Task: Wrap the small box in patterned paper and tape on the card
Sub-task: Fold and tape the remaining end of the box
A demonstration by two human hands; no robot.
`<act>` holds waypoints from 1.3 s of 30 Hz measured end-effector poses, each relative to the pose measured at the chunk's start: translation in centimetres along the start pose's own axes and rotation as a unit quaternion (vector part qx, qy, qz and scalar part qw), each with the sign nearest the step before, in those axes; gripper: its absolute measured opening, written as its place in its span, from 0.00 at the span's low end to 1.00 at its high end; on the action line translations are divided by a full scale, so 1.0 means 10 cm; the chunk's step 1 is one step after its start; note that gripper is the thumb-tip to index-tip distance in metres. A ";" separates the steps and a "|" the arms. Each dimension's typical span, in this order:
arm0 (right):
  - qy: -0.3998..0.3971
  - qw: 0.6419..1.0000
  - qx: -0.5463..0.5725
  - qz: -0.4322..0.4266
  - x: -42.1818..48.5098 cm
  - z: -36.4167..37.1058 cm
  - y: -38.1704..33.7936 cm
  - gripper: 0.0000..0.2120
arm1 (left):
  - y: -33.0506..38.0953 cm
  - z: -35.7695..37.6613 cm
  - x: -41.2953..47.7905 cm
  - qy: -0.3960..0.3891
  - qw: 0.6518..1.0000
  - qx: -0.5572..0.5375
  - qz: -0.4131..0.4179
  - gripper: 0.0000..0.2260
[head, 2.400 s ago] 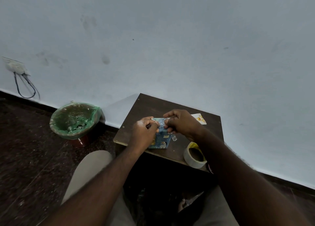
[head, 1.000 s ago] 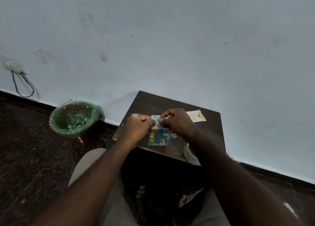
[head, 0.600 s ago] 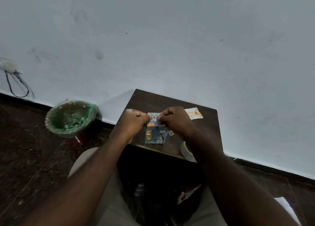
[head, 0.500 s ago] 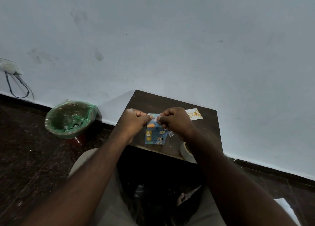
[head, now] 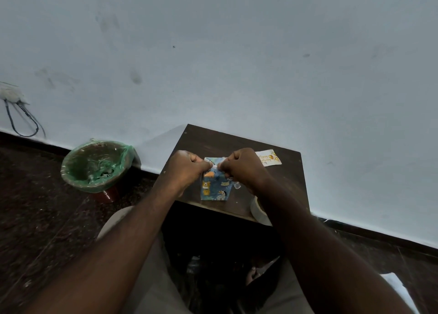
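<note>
Blue patterned paper is covering the small box (head: 214,188), which is standing near the front edge of the dark table (head: 213,140), its printed face showing towards you. You are bringing your hands closer together than they were two seconds ago. The left hand (head: 187,169) and right hand (head: 244,168) are now pinching the paper's top fold from either side, fingers curled tight, knuckles nearly meeting. That is suggesting the end flap is being closed, so the wrapping is looking nearly finished. Whether tape is sitting between your fingertips, I cannot tell. The card (head: 269,157) is lying untouched just beyond your right hand, and the tape roll (head: 257,210) is peeking out beside your right forearm.
</note>
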State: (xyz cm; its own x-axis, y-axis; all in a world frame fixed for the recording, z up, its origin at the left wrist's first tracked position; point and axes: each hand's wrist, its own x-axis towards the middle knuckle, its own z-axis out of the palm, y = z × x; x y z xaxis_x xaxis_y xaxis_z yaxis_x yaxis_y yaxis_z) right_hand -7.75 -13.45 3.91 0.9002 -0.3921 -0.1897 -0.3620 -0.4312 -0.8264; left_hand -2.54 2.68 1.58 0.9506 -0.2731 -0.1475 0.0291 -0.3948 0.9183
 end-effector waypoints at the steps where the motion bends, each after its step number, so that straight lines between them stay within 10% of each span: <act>1: -0.001 1.000 -0.004 0.001 0.00 0.00 0.00 0.09 | 0.00 0.00 0.01 0.002 1.000 0.004 0.000 0.12; 39: 0.029 0.981 -0.188 -0.024 0.02 0.18 -0.05 0.10 | 0.04 0.09 0.07 0.007 0.995 0.104 0.004 0.13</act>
State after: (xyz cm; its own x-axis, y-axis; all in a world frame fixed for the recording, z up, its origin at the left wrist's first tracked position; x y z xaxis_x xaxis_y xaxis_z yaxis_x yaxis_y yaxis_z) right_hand -6.91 -11.84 3.34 0.9070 -0.4048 -0.1161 -0.3931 -0.7152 -0.5779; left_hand -2.13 1.52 1.52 0.9551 -0.2646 -0.1336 -0.0415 -0.5654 0.8238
